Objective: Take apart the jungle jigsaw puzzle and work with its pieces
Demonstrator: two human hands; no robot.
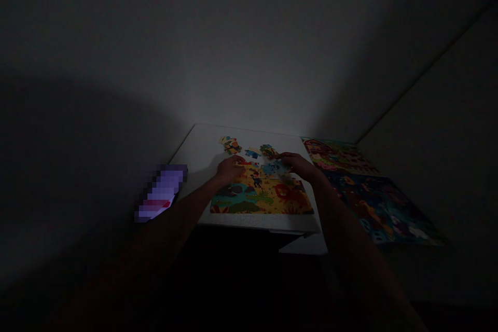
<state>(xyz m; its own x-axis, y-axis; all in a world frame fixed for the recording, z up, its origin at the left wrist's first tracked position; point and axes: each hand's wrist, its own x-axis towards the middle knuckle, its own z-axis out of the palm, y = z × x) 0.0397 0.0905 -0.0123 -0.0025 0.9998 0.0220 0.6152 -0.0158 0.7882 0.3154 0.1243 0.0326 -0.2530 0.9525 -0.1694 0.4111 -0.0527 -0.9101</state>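
A partly joined jigsaw puzzle (243,206) with a bright animal scene lies flat on a white table. My left hand (229,167) is at its upper left side, fingers closed on a reddish jigsaw piece (246,163). Across from it, my right hand (299,163) has its fingers bent around the edge of a light blue jigsaw piece (273,168) at the upper right. Beyond the hands lie loose pieces: a yellowish group (231,144), a blue and white piece (252,152) and a green-yellow one (267,151). Dim light blurs the fingertips.
The white table (202,145) meets a wall at the back. At its left edge is a lit, pixelated screen (162,192). To the right lie two more picture puzzles, a farm scene (336,155) and a dark blue one (373,207). Deep shadow covers the area below the front edge.
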